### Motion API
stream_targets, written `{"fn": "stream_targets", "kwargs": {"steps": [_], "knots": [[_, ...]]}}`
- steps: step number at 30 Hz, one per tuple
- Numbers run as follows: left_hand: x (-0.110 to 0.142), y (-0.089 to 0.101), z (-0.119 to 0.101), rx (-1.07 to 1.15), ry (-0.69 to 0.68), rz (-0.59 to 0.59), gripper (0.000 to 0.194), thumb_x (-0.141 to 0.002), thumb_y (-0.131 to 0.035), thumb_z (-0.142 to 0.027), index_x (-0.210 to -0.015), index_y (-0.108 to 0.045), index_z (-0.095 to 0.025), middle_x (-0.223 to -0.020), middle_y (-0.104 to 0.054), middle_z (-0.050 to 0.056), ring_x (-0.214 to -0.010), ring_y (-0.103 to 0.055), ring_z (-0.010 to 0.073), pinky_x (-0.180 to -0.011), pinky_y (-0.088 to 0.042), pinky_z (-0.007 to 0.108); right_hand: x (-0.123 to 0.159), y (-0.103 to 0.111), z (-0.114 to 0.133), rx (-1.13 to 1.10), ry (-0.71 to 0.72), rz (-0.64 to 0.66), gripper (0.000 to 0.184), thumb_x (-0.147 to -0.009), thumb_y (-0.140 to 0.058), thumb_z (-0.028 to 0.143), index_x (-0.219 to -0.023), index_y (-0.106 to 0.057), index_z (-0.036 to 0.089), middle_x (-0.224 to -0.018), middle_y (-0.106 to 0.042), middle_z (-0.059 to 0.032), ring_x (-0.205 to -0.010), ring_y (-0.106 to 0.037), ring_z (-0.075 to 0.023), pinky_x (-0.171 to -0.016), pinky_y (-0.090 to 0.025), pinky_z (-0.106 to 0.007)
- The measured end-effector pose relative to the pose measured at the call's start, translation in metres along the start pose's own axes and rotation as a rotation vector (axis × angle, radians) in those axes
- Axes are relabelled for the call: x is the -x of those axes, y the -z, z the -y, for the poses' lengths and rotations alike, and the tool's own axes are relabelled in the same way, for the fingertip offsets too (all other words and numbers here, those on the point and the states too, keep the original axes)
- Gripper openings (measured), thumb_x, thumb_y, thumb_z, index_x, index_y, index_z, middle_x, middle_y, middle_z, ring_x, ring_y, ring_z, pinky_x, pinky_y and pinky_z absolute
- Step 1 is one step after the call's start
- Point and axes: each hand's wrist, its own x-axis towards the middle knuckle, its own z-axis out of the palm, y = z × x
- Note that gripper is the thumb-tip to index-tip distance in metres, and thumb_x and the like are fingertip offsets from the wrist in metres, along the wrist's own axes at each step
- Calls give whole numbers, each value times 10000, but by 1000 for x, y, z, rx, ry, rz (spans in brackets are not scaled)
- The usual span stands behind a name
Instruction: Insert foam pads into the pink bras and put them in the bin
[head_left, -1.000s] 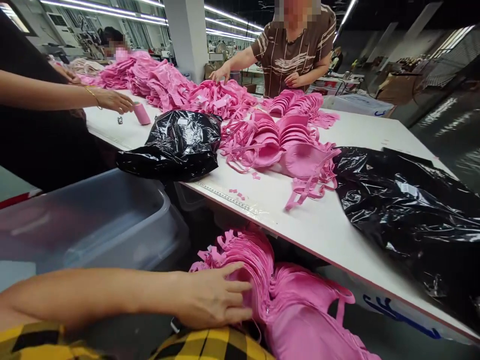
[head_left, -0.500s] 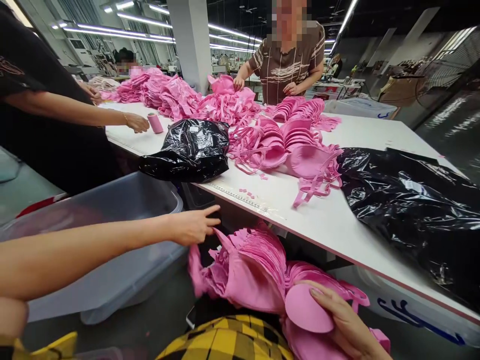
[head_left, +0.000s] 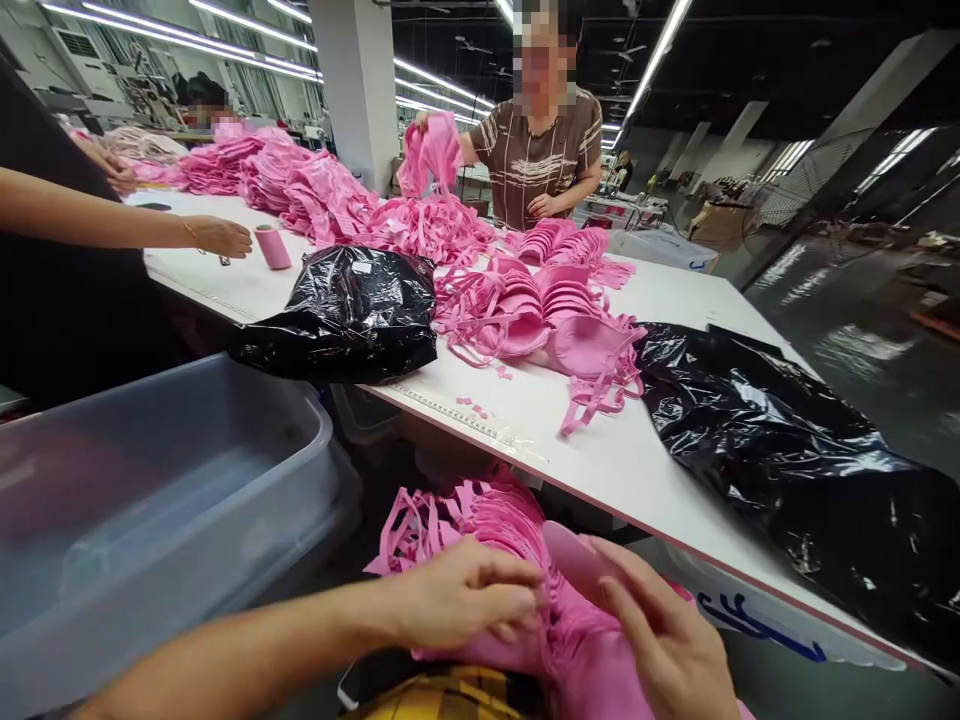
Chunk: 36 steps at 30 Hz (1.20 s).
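Observation:
A stack of pink bras (head_left: pixel 502 515) rests on my lap below the table edge, its loose straps spread to the left. My right hand (head_left: pixel 667 630) grips a smooth pink bra pad (head_left: pixel 577 560) between thumb and fingers, over the right half of the stack. Just left of the pad, my left hand (head_left: pixel 480 595) is over the bras with its fingers curled in. Whatever those fingers pinch, if anything, is hidden. Yellow and black checked cloth (head_left: pixel 450 695) shows beneath the stack.
A white table (head_left: pixel 690 290) carries more nested bras (head_left: pixel 517 310), black plastic bags (head_left: pixel 367 310) and a pink thread cone (head_left: pixel 271 247). A clear plastic bin (head_left: pixel 300 450) stands at left. One co-worker (head_left: pixel 540 170) is across the table; another person's arm (head_left: pixel 150 225) reaches in from the left.
My left hand has come down from the stack's far left side to its middle, near the pad. The pad has tilted in my right hand. The co-worker opposite has lifted a pink piece.

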Motion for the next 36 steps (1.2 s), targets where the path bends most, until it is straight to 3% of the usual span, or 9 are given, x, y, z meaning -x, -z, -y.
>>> {"fn": "stream_targets", "kwargs": {"steps": [3,6,10,13,17,21,25,30,36], "knots": [[-18,-23,27,475,-47,-66,369,-704,-699,-424,-957,-622,-166,-779,-616,21,-679,-594,118,-659,-489,245,11,-19,1,189,416,79,326,-809,-595,255,-1113,-641,363,-1118,-662,-22,-1013,-622,-276,-877,-526,-427],[-22,-26,37,730,-139,-243,358,-646,-755,-396,-814,-609,-116,-697,-604,29,-639,-578,113,-649,-468,227,17,-32,1,241,574,111,431,-797,-601,191,-1194,-584,356,-1114,-665,-25,-1016,-621,-275,-866,-535,-429],[-15,-18,39,712,-192,-419,341,-644,-758,-354,-844,-624,-113,-765,-648,71,-778,-604,185,-759,-461,287,22,-34,3,254,481,38,541,-773,-635,218,-1283,-496,333,-1273,-558,-59,-1122,-551,-301,-913,-496,-464],[-11,-15,42,627,-165,-368,365,-658,-744,-369,-887,-628,-110,-804,-654,81,-812,-607,209,-785,-450,322,25,-34,5,154,329,50,583,-745,-680,278,-1287,-479,349,-1236,-586,-60,-1079,-581,-289,-864,-534,-414],[-8,-14,47,500,-125,-279,421,-684,-717,-372,-1000,-609,-116,-852,-645,73,-781,-596,181,-747,-448,301,29,-39,8,-129,94,132,476,-758,-667,326,-1217,-545,344,-1148,-619,-67,-883,-649,-225,-656,-585,-279],[-1,-8,42,363,-88,-245,557,-670,-706,-250,-1188,-517,-168,-1022,-611,62,-832,-572,144,-728,-446,243,27,-33,11,-346,-32,256,435,-818,-594,365,-1244,-520,322,-1129,-602,-85,-860,-633,-206,-689,-566,-294],[-1,5,34,209,37,-137,728,-611,-684,-141,-1282,-408,-201,-878,-617,15,-626,-547,89,-529,-404,176,20,-22,13,-386,-15,393,409,-842,-570,343,-1245,-500,370,-1248,-505,-73,-964,-598,-200,-784,-534,-319],[-8,14,32,102,141,-47,493,-537,-720,-167,-999,-548,-155,-697,-593,-17,-516,-527,92,-462,-396,184,10,-28,17,-337,48,508,294,-804,-629,374,-1098,-629,374,-1213,-517,-59,-1040,-563,-214,-781,-515,-293],[14,11,27,36,105,22,417,-608,-709,-199,-1012,-613,-155,-830,-591,2,-715,-537,104,-607,-410,189,10,-37,19,-307,189,363,199,-751,-663,458,-878,-709,311,-926,-618,-52,-844,-622,-200,-709,-527,-285]]}}
